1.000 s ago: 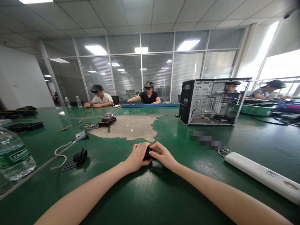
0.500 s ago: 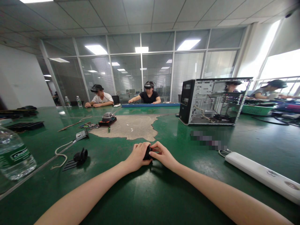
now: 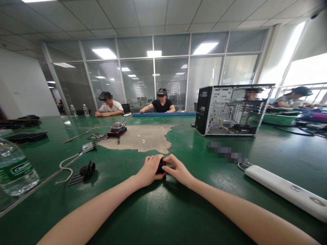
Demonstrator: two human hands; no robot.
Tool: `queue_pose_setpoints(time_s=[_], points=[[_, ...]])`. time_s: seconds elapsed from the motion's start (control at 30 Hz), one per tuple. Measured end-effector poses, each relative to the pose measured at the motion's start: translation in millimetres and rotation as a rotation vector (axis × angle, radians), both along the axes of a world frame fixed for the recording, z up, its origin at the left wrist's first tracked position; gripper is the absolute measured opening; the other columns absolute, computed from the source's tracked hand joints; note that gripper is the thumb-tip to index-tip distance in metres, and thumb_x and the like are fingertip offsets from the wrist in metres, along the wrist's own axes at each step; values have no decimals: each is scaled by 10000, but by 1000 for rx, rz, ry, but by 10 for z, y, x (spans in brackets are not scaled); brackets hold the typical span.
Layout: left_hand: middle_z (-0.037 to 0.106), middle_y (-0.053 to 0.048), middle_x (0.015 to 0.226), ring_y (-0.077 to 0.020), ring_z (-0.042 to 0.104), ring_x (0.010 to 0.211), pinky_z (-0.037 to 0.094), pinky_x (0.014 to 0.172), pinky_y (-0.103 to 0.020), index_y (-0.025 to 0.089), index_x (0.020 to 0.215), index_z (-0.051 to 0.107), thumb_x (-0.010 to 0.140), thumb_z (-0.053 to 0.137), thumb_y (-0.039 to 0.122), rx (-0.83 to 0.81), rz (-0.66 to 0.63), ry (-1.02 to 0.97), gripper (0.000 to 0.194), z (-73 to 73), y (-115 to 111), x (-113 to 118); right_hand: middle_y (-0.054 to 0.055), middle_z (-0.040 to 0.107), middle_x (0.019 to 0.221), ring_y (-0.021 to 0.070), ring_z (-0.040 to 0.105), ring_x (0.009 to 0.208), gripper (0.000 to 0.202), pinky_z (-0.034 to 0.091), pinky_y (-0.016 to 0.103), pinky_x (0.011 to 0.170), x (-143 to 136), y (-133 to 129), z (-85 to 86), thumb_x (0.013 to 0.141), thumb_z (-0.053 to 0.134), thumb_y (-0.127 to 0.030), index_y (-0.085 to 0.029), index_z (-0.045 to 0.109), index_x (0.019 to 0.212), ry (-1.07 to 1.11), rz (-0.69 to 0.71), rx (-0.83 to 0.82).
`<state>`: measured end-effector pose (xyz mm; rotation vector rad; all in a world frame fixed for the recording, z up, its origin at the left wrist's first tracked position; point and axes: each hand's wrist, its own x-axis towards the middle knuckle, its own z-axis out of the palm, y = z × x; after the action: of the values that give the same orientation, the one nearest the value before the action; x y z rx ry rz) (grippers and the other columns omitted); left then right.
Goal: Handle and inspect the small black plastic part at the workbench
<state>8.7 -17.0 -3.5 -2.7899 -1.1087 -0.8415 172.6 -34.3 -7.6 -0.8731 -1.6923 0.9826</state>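
Observation:
Just in front of me, low over the green table (image 3: 163,211), a small black part (image 3: 160,166) is held between my hands. Its exact kind is hidden by the fingers. My left hand (image 3: 150,169) wraps round it from the left, fingers over the top and thumb below. From the right, my right hand (image 3: 177,170) pinches its edge with thumb and fingers. Off to the left lies a black slotted plastic piece with a round mount (image 3: 85,172). A pale cable with a metal connector bracket (image 3: 88,147) rests behind that.
A water bottle (image 3: 17,170) stands at the left. An open computer case (image 3: 232,110) is at the back right, with a white power strip (image 3: 286,190) in front. A black and red device (image 3: 117,129) sits on a bare patch (image 3: 145,136). Two people (image 3: 162,102) sit opposite.
Both hands stay on the black part in nearly the same place. The fingers have shifted only very slightly around it.

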Motion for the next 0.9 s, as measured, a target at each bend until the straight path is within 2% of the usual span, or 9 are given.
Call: queue_pose_setpoints(time_s=[0.17, 0.4, 0.53, 0.7, 0.9], points=[[507, -50, 1016, -230, 466, 946, 309, 826, -365, 207, 1098, 350, 661, 609, 272, -21, -3, -4, 511, 27, -25, -4, 30, 539, 920, 178, 560, 866, 274, 484, 346, 739, 11, 27, -10, 689, 612, -299, -191, 478, 903, -20, -21, -39], [502, -59, 1055, -238, 465, 967, 309, 837, -377, 207, 1127, 331, 659, 612, 248, -25, -5, 4, 548, 29, -22, -3, 7, 520, 922, 165, 531, 935, 200, 492, 285, 744, 10, -11, 1, 694, 610, -271, -208, 493, 843, 23, 10, 42], [504, -59, 1040, -238, 465, 962, 315, 831, -372, 202, 1108, 351, 674, 610, 280, -19, 3, 2, 511, 25, -16, -1, 19, 538, 912, 177, 549, 913, 214, 495, 309, 725, 7, 15, -1, 699, 603, -276, -200, 485, 860, 2, -4, 5], [509, -56, 1030, -234, 463, 959, 314, 831, -367, 201, 1120, 347, 674, 613, 278, -26, -1, 6, 525, 29, -23, -11, 31, 561, 917, 173, 556, 882, 256, 466, 354, 786, 15, 45, -20, 706, 597, -277, -185, 498, 923, -45, -14, -9], [498, -64, 1075, -238, 459, 981, 304, 841, -372, 215, 1170, 315, 680, 609, 283, -22, -8, -2, 575, 31, -29, -13, 12, 540, 915, 178, 541, 933, 222, 493, 283, 702, 10, 20, -26, 694, 612, -291, -207, 492, 861, 13, 5, 26]])
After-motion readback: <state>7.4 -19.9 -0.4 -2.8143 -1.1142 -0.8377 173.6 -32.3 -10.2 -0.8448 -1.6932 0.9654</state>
